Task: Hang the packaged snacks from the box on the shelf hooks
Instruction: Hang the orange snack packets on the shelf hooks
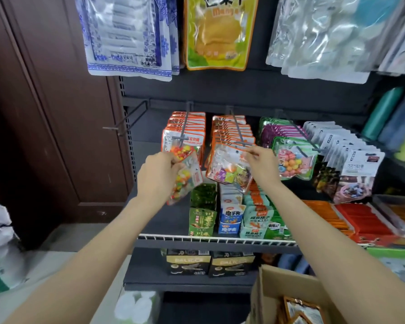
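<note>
The person stands at the shelf with both arms out. Their left hand [158, 175] grips a candy packet [185, 180], fingers curled round its upper edge, tilted just below the left hook [185, 123] full of similar orange-edged packets. Their right hand [263, 164] pinches the top corner of another snack packet [229, 169] at the tip of the middle hook [239, 130], in front of its hanging row. The cardboard box [288, 286] sits open at lower right, with one packet visible inside.
</note>
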The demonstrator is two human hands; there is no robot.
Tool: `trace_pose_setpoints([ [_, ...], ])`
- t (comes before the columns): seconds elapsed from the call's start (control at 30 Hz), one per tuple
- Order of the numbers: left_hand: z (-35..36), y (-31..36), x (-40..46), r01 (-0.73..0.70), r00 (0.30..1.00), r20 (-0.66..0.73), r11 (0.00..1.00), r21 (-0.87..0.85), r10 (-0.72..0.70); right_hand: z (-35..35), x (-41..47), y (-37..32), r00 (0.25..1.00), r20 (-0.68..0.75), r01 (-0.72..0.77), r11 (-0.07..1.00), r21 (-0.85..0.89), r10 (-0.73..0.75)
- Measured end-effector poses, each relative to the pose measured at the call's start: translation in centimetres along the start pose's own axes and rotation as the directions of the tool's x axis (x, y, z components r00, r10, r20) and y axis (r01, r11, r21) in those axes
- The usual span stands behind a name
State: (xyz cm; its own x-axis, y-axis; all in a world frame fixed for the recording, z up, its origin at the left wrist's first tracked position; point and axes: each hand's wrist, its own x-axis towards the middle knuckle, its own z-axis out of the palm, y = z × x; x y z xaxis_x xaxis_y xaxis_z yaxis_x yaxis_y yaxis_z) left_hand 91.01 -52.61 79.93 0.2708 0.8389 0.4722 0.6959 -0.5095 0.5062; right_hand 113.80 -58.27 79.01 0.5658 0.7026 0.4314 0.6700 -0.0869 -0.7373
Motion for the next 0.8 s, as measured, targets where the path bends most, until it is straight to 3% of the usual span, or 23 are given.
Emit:
trace_pose_setpoints([
  [0.3, 0.4, 0.6, 0.5, -0.037, 0.999, 0.023, 0.990, -0.138, 0.040, 0.7, 0.6, 0.2, 0.989, -0.087, 0.086, 0.943, -0.321, -0.120],
  [0.6, 0.2, 0.5, 1.0, 0.000, 0.995, 0.093, 0.949, -0.316, 0.031, 1.3, 1.1, -0.5, 0.986, -0.129, 0.032, 0.874, -0.484, -0.108],
  [0.7, 0.4, 0.0, 1.1, 0.057, 0.993, 0.118, 0.923, -0.382, -0.012, 1.8, 0.2, -0.4, 0.981, -0.166, 0.007, 0.871, -0.491, -0.102],
  [0.8, 1.0, -1.1, 1.1, 0.141, 0.984, 0.165, 0.861, -0.488, -0.067, 2.5, -2.5, -0.1, 0.948, -0.288, 0.016, 0.925, -0.380, -0.134],
])
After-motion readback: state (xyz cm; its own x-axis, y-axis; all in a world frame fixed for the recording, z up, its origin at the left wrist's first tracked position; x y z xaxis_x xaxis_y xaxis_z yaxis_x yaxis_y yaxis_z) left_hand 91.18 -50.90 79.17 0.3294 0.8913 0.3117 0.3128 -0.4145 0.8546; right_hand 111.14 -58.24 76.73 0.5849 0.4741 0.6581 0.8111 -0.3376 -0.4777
